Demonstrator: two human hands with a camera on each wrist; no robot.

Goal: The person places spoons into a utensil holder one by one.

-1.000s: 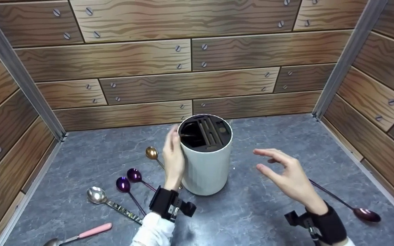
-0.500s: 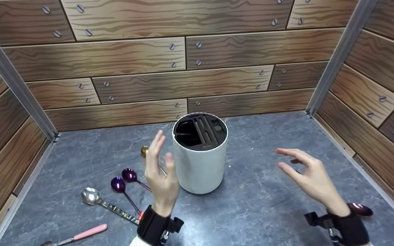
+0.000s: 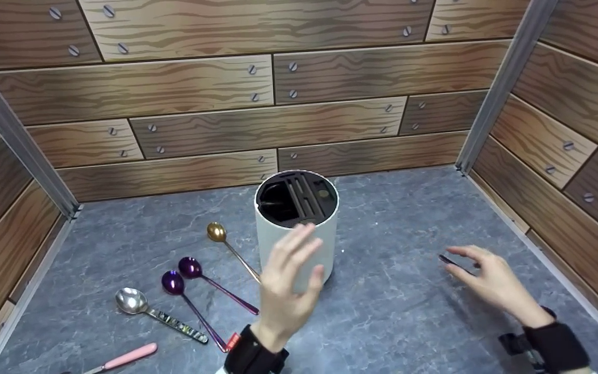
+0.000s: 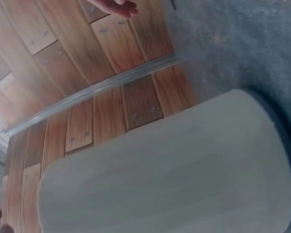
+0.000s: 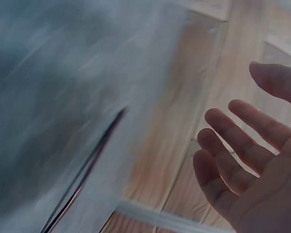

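A tall white utensil holder [image 3: 294,249] with a black slotted insert stands upright mid-table; its side fills much of the left wrist view. My left hand [image 3: 288,291] is raised in front of it, overlapping its lower part in the head view, fingers extended and holding nothing. Over on the right, my right hand [image 3: 496,280] hovers around the dark handle of a spoon [image 3: 453,263]; the hand and wrist hide the rest of the spoon. From the right wrist, the slim handle [image 5: 89,170] lies on the table, apart from the spread fingers [image 5: 242,141].
Left of the holder lie a gold spoon [image 3: 217,232], two purple spoons [image 3: 190,267], a silver spoon [image 3: 132,301] with a patterned handle, and a pink-handled utensil [image 3: 132,356]. Wood-patterned walls [image 3: 200,124] enclose the grey table [image 3: 392,234] at the back and sides.
My left hand has let go of the holder's side, drawn back and moved in front of it. My right hand has shifted right and lower, toward the dark spoon's handle. The view has swung slightly right.
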